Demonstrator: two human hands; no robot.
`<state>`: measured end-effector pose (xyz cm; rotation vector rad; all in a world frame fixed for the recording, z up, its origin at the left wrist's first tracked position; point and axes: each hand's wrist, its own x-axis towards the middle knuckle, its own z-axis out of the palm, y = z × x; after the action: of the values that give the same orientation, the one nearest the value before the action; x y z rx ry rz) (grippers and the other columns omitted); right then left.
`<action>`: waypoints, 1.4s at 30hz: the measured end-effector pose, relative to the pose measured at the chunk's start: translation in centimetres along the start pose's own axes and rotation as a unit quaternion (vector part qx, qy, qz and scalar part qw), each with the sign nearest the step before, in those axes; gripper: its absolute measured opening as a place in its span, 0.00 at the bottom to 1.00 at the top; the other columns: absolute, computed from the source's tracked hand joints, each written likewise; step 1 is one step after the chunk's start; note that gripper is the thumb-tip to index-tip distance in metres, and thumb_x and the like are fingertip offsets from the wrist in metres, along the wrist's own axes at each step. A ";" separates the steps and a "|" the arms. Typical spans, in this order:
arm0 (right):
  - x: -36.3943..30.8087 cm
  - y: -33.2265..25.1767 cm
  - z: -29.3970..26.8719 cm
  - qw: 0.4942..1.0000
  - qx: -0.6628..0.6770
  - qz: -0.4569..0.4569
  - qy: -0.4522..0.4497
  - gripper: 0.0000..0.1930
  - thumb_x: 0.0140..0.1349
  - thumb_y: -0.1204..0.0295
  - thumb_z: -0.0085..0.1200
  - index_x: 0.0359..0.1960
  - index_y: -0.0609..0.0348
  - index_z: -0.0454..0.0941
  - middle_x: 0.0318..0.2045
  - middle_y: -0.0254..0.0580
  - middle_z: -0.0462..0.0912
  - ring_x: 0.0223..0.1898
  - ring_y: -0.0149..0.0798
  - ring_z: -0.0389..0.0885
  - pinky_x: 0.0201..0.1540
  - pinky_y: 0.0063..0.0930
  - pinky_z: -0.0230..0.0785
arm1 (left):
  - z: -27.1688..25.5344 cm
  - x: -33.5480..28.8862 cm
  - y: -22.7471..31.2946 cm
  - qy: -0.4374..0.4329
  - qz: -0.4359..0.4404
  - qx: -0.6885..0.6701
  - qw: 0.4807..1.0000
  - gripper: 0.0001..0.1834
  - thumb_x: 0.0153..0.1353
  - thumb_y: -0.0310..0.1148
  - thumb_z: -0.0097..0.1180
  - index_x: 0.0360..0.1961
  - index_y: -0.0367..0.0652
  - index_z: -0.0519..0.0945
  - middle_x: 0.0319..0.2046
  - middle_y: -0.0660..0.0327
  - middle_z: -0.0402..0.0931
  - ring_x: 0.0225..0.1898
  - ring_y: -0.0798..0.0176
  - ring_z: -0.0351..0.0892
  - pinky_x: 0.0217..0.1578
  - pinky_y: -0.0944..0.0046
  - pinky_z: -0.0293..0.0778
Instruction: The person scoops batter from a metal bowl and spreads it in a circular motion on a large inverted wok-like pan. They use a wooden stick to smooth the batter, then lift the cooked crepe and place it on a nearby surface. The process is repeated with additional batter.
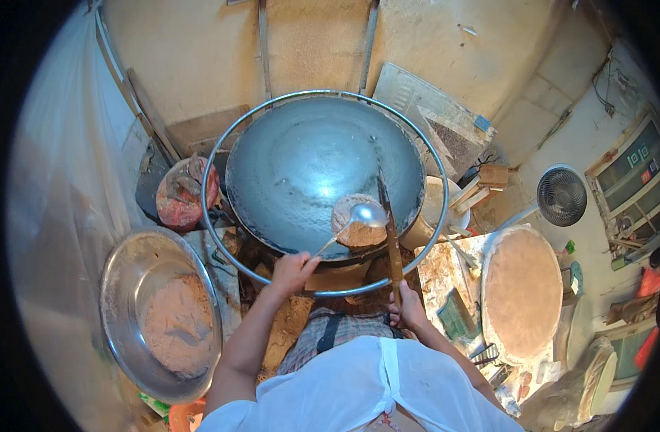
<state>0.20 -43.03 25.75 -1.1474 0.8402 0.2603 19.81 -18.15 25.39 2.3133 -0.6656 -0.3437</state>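
A large dark wok [294, 155] fills the middle of the head view. My left hand [294, 273] is closed round the thin handle of a metal ladle [368, 213]. The ladle's shiny round bowl rests over a patch of brown paste or powder [362, 235] near the wok's front edge. My right hand [409, 308] grips the lower end of a long, narrow wooden tool [392, 241]. Its dark upper end reaches into the wok, just right of the ladle. Whether this tool has a flat blade cannot be made out.
A metal ring [212, 232] encircles the wok. At left stands a steel basin [112, 317] of pinkish-brown powder [175, 324], with a red tub [180, 209] behind it. A round brown sheet [523, 291] lies at right. Beyond it are a fan [561, 196] and a white bucket [436, 198].
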 end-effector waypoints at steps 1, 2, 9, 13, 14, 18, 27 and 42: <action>0.4 -0.8 0.1 1.000 -0.001 -0.008 0.017 0.29 0.67 0.38 0.31 0.30 0.52 0.66 0.12 0.30 0.60 0.11 0.32 0.57 0.14 0.30 0.56 | 0.7 -0.1 -0.1 0.030 0.025 -0.096 0.995 0.21 0.64 0.47 0.52 0.26 0.37 0.73 0.18 0.47 0.69 0.21 0.49 0.70 0.25 0.54 0.68; 1.0 -1.5 -0.1 0.998 0.025 -0.041 0.030 0.29 0.68 0.39 0.30 0.30 0.53 0.66 0.12 0.30 0.60 0.10 0.30 0.56 0.14 0.29 0.56 | -0.1 -1.0 1.8 0.080 0.024 -0.172 0.981 0.20 0.67 0.44 0.51 0.25 0.38 0.73 0.15 0.53 0.68 0.19 0.60 0.66 0.24 0.62 0.66; 5.6 -0.8 2.8 0.943 -0.200 -0.264 0.034 0.25 0.73 0.53 0.33 0.31 0.64 0.70 0.16 0.46 0.69 0.20 0.44 0.71 0.26 0.40 0.65 | -4.5 -11.0 -10.9 0.411 -0.216 -0.481 0.744 0.13 0.71 0.40 0.42 0.28 0.51 0.67 0.16 0.72 0.61 0.13 0.75 0.61 0.10 0.73 0.57; 2.8 3.2 5.9 0.844 -0.482 -0.232 -0.037 0.24 0.73 0.60 0.29 0.32 0.67 0.74 0.26 0.66 0.78 0.33 0.68 0.76 0.37 0.54 0.68 | -4.6 -27.2 -27.1 0.376 -0.443 -0.073 0.811 0.16 0.66 0.38 0.49 0.40 0.33 0.76 0.29 0.49 0.79 0.31 0.53 0.79 0.33 0.52 0.74; 2.5 2.4 5.1 0.840 -0.496 -0.220 -0.007 0.25 0.73 0.60 0.28 0.32 0.68 0.74 0.26 0.66 0.77 0.32 0.68 0.76 0.37 0.55 0.68 | -5.0 -27.3 -26.0 0.277 -0.472 0.006 0.837 0.16 0.65 0.38 0.50 0.37 0.31 0.76 0.29 0.47 0.79 0.33 0.49 0.79 0.34 0.50 0.73; 6.7 -2.0 0.3 0.827 -0.480 -0.282 0.076 0.29 0.74 0.57 0.26 0.29 0.68 0.74 0.24 0.65 0.77 0.29 0.67 0.76 0.35 0.56 0.69 | -8.3 -26.2 -21.1 0.183 -0.330 0.231 0.897 0.21 0.65 0.40 0.49 0.25 0.29 0.77 0.26 0.42 0.78 0.30 0.43 0.79 0.33 0.48 0.73; 6.6 -0.5 0.2 0.828 -0.472 -0.284 0.106 0.29 0.73 0.51 0.27 0.27 0.64 0.71 0.21 0.56 0.75 0.23 0.55 0.76 0.30 0.45 0.69 | 2.1 -1.2 -15.1 0.352 -0.397 -0.504 0.682 0.29 0.68 0.52 0.45 0.49 0.30 0.64 0.25 0.50 0.76 0.14 0.56 0.76 0.12 0.62 0.71; 6.7 -5.3 2.4 0.854 -0.433 -0.261 0.126 0.29 0.73 0.57 0.27 0.29 0.70 0.74 0.29 0.71 0.76 0.37 0.70 0.75 0.39 0.55 0.67 | 2.2 -1.5 -23.8 0.451 -0.316 -0.103 0.829 0.29 0.71 0.49 0.41 0.44 0.26 0.74 0.27 0.48 0.76 0.21 0.51 0.75 0.20 0.53 0.69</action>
<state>8.91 -44.65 25.10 -2.2511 0.5933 0.0175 26.35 -3.62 7.57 2.0837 0.5900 0.3848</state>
